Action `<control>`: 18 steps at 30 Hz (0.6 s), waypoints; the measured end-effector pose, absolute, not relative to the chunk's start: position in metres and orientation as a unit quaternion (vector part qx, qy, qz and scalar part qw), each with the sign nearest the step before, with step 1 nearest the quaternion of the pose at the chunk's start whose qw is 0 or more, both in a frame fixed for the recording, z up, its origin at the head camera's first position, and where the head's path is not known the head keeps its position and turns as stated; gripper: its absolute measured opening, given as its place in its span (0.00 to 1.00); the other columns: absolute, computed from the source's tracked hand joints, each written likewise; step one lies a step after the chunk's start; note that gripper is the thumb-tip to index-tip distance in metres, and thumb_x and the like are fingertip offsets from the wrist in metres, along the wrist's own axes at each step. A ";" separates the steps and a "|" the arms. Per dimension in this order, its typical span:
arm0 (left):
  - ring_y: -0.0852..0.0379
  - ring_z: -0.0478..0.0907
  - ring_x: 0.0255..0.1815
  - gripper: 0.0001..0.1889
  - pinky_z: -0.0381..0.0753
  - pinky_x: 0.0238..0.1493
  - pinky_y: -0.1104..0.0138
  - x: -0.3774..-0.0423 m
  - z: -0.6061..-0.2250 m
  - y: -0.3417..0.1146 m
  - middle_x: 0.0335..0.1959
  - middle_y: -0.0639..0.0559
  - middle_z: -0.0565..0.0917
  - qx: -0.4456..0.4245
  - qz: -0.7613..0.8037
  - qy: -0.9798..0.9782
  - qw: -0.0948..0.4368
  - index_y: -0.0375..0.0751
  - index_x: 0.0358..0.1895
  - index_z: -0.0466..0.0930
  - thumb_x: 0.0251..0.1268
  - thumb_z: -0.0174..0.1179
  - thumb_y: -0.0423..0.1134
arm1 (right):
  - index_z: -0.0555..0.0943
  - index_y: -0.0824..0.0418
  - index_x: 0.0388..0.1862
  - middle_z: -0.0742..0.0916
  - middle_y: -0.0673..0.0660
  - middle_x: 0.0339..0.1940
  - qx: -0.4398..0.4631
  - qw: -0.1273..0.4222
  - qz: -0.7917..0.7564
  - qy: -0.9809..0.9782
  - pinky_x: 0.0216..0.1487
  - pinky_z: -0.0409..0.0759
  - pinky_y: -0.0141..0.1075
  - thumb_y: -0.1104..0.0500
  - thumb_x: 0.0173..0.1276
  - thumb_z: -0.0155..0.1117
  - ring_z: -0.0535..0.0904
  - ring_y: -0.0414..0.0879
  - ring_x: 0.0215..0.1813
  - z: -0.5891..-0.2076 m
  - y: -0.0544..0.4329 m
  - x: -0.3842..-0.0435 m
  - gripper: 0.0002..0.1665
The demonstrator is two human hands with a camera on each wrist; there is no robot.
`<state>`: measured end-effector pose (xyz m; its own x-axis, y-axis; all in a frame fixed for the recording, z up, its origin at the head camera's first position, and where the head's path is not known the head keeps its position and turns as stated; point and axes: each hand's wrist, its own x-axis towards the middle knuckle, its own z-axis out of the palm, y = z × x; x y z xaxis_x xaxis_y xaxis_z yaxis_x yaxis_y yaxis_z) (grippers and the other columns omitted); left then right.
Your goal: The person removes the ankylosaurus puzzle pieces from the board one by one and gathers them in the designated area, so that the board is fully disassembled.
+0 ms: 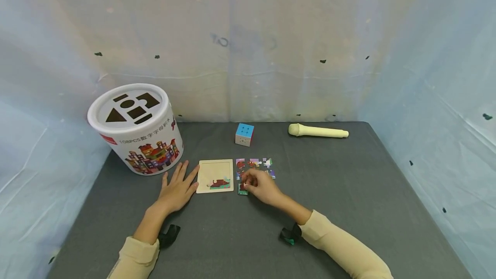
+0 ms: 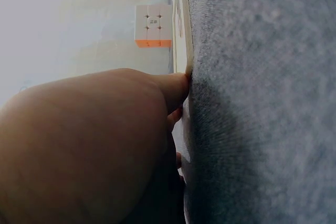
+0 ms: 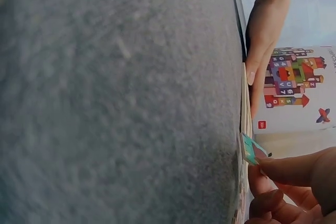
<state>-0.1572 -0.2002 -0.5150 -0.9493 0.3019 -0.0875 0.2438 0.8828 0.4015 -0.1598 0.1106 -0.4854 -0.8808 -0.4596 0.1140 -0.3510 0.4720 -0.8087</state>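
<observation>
A square wooden puzzle tray (image 1: 213, 171) lies flat, with joined pieces showing a dark red figure (image 1: 220, 184) at its lower right. My left hand (image 1: 176, 193) rests on the cloth with fingers spread, its fingertips against the tray's left edge. To the right of the tray, my right hand (image 1: 263, 187) pinches a green and dark red puzzle piece (image 3: 251, 149) between thumb and finger. The right wrist view shows that piece tilted beside the tray's edge. Loose puzzle pieces (image 1: 267, 162) lie just beyond the right hand, some partly hidden by it.
A large white bucket (image 1: 155, 154) with a shape-hole lid stands at the left, close to the left hand. A puzzle cube (image 1: 244, 134) sits behind the tray. At the back right lies a pale yellow toy microphone (image 1: 317, 131). Plastic sheeting (image 1: 294, 46) surrounds the grey-covered table (image 1: 348, 184).
</observation>
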 end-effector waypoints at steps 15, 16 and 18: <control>0.32 0.38 0.79 0.30 0.32 0.67 0.29 -0.154 -0.507 -0.197 0.80 0.33 0.44 0.139 0.202 0.967 0.063 0.47 0.81 0.52 0.82 0.44 0.49 | 0.82 0.59 0.42 0.84 0.48 0.29 -0.286 -0.001 -0.328 0.900 0.29 0.71 0.32 0.64 0.58 0.78 0.74 0.37 0.27 -0.488 0.105 -0.158 0.15; 0.33 0.38 0.80 0.30 0.32 0.67 0.29 -0.154 -0.507 -0.197 0.80 0.33 0.44 0.139 0.201 0.968 0.065 0.47 0.81 0.51 0.82 0.44 0.49 | 0.82 0.59 0.42 0.84 0.49 0.30 -0.293 -0.005 -0.317 0.902 0.30 0.72 0.32 0.63 0.57 0.78 0.75 0.38 0.28 -0.488 0.105 -0.158 0.15; 0.32 0.38 0.79 0.31 0.32 0.67 0.29 -0.154 -0.507 -0.198 0.80 0.32 0.44 0.138 0.201 0.968 0.065 0.47 0.81 0.51 0.82 0.44 0.49 | 0.83 0.58 0.43 0.85 0.49 0.32 -0.307 -0.017 -0.293 0.905 0.32 0.74 0.33 0.61 0.57 0.79 0.77 0.39 0.31 -0.488 0.105 -0.158 0.16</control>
<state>-0.1537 -0.1978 -0.5065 -0.9535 0.2930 -0.0705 0.2407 0.8813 0.4066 -0.1583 0.1045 -0.4885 -0.8112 -0.5457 0.2102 -0.5653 0.6397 -0.5208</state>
